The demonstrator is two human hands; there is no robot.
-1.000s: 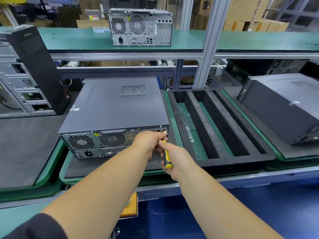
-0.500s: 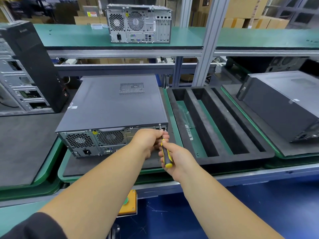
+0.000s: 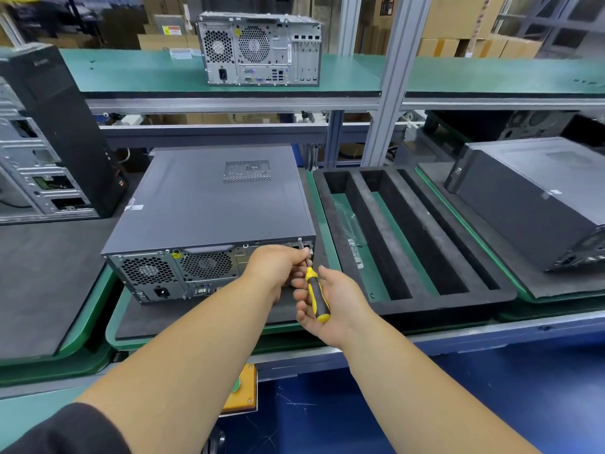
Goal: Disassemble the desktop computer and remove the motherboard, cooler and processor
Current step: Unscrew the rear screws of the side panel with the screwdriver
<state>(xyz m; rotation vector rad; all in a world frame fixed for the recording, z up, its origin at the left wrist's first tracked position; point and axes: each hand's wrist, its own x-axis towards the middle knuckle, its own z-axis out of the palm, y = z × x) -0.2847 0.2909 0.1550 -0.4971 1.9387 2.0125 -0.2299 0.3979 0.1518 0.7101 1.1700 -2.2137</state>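
Screwdriver (image 3: 316, 294) tip angles up-left toward computer (image 3: 212, 204).

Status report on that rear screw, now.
Left hand pinching screwdriver shaft at the rear corner screw. Right hand loosely cradling the handle. Desktop computer cover still on. Nothing blocking.
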